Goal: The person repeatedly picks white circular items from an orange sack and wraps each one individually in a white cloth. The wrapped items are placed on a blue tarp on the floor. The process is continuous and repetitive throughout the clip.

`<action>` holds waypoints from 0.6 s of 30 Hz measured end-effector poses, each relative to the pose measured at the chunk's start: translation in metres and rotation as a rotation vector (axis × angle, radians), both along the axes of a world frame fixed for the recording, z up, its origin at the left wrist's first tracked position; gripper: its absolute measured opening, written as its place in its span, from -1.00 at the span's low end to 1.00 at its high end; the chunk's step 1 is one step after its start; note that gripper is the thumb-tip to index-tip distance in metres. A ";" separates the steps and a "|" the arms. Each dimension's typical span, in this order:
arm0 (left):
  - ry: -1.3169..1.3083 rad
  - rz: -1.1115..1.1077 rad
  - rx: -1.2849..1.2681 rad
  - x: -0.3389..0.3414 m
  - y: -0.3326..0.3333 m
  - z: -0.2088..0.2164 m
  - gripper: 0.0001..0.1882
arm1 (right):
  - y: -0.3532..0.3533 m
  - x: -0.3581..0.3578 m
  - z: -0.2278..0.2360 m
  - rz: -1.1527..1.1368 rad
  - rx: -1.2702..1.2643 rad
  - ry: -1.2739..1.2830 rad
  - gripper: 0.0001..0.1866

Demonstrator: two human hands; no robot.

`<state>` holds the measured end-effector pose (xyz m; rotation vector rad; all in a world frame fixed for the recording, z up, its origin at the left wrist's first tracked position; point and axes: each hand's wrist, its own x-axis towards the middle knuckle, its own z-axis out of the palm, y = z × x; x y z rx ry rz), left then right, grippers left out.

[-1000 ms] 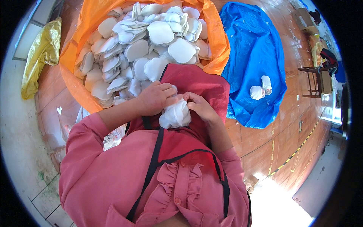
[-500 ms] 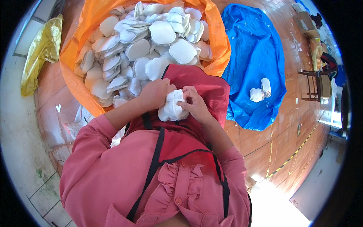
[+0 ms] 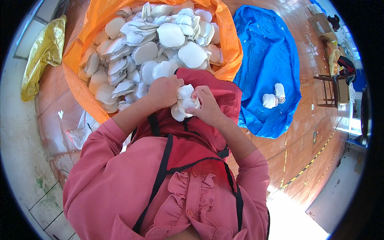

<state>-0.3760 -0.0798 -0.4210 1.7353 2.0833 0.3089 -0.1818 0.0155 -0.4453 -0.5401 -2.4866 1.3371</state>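
Over my lap, on the red apron (image 3: 216, 90), I hold a bundle of white rounded fabric pads (image 3: 182, 108). My left hand (image 3: 165, 92) is closed at the bundle's upper left side, its fingertips partly hidden. On the right side, the curled fingers of my right hand (image 3: 207, 107) pinch the bundle. Just beyond my hands, a large orange bag (image 3: 74, 74) lies open, heaped with loose white pads (image 3: 146, 53) of the same kind.
A blue plastic sheet or bag (image 3: 256, 52) is spread on the tiled floor at the right, bearing two white bundles (image 3: 270, 101). A yellow bag (image 3: 44, 56) lies by the left wall. Farther right stand a wooden chair (image 3: 329, 90) and a cardboard box (image 3: 322, 26).
My left hand has shifted slightly up and the right a little outward and up. The bundle has turned and been reshaped between them, its pads fanning out more.
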 end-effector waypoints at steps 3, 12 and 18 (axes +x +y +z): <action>-0.074 -0.007 -0.061 -0.004 0.000 0.004 -0.73 | 0.003 0.006 0.003 0.020 0.049 -0.019 -0.58; -0.195 -0.265 -0.459 -0.009 0.009 0.038 -0.49 | -0.004 0.023 -0.007 0.095 0.237 0.130 -0.65; -0.282 -0.217 -0.257 -0.006 0.002 0.043 -0.52 | -0.007 0.027 -0.010 0.022 0.061 0.167 -0.61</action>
